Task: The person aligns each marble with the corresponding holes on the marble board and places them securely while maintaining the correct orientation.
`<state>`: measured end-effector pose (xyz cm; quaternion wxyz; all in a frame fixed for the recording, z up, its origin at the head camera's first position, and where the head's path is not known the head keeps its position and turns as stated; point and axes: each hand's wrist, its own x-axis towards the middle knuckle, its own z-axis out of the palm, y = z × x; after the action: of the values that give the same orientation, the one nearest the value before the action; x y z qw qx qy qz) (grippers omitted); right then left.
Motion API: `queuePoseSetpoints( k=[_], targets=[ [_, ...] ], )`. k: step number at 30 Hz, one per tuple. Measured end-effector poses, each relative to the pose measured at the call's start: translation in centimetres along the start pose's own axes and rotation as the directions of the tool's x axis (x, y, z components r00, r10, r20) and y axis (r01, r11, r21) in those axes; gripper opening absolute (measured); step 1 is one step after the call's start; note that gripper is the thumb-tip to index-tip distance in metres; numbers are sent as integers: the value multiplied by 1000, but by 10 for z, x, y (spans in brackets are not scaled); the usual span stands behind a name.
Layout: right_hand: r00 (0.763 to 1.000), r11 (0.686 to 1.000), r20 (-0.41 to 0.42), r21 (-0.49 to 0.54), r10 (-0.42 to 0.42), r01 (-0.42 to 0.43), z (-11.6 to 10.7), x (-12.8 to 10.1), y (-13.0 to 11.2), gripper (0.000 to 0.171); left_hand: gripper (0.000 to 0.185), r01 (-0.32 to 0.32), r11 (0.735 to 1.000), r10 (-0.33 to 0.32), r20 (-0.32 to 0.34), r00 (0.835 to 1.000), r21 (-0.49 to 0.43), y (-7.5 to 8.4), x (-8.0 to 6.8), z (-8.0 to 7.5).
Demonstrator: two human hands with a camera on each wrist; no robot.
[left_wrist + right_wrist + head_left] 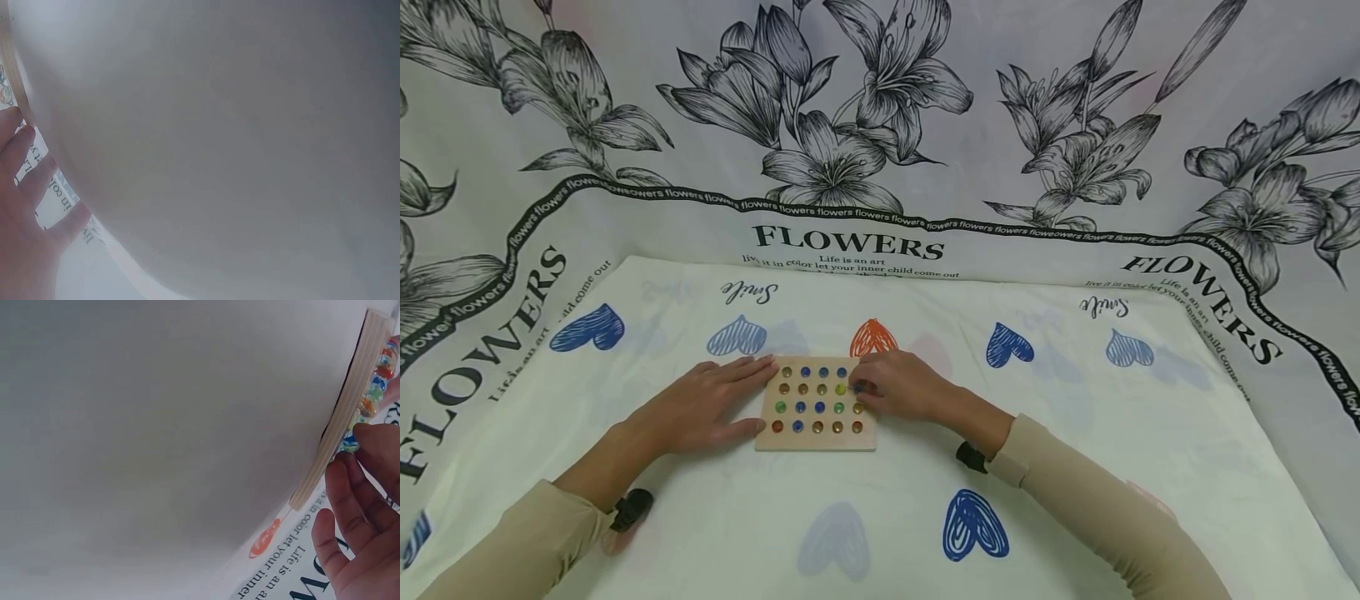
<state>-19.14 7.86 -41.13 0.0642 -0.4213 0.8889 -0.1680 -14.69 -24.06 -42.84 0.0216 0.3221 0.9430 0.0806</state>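
Note:
A light wooden board lies flat, with rows of coloured glass marbles in its round hollows. At its left edge is my left hand, fingers extended, the fingertips touching the upper corner and the thumb near the lower side. My right hand is over the right-hand column and pinches a marble with blue in it between thumb and fingertips. In the right wrist view the board's side appears edge-on, marbles standing above its surface. The left wrist view shows only a sliver of the board.
A white cloth printed with blue and red hearts covers the table. Behind it hangs a floral sheet with black lettering. Dark wrist devices sit below both cuffs, the left one close to the cloth.

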Motion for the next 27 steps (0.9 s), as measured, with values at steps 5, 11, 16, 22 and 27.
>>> queuePoseSetpoints(
  k=[5, 11, 16, 22, 27],
  targets=[
    [1000, 1000, -4, 1, 1, -1, -2, -4, 1, 17, 75, -10, 1000, 11, -11, 1000, 8, 0, 1, 0],
    [999, 999, -22, -19, 41, -41, -10, -18, 6, 20, 76, -7, 1000, 7, -2, 1000, 25, 0, 3, 0],
    [996, 998, -72, -14, 61, -62, -20, -35, 17, 21, 76, -9, 1000, 9, 8, 1000, 27, 0, 4, -2],
    [986, 992, -107, 42, 127, -123, -36, -59, 30, 23, 77, -8, 999, 7, 15, 1000, 32, -1, 3, -5],
    [973, 984, -151, 40, 177, -173, -48, -77, 41, 24, 75, 4, 1000, -5, 33, 999, 23, -1, 4, -9]
  ],
)
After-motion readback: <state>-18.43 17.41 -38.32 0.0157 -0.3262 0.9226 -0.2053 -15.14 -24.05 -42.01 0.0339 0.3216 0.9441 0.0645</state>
